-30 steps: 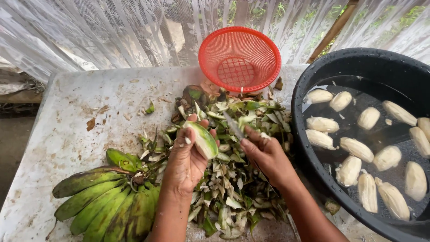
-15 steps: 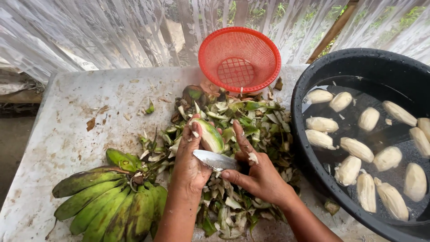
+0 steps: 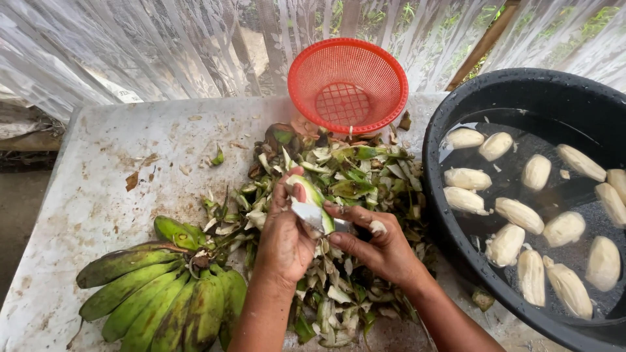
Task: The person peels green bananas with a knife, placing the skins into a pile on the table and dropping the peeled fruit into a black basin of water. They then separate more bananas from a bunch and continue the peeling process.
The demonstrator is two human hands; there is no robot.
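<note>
**Inspector A:** State of the hands, centre of frame?

**Inspector B:** The left hand (image 3: 285, 236) has its grip closed around a partly peeled green banana (image 3: 308, 195), thumb on the upper end. The right hand (image 3: 378, 244) has its grip closed on a knife (image 3: 312, 215); the blade lies flat against the banana's exposed pale flesh, and the handle is hidden in the palm.

**Inspector A:** What lies beneath them?

**Inspector B:** A heap of green peel scraps (image 3: 339, 176), spread over the middle of the stained white table (image 3: 98, 189). Both hands are held just above it.

**Inspector A:** Surroundings?

**Inspector B:** A bunch of unpeeled green bananas (image 3: 156, 293) lies at lower left, beside the left forearm. A red plastic colander (image 3: 349, 85) stands tilted at top centre, touching the far edge of the scraps. At right, a black tub (image 3: 456, 111) holds water with peeled bananas (image 3: 521, 215) floating in it.
</note>
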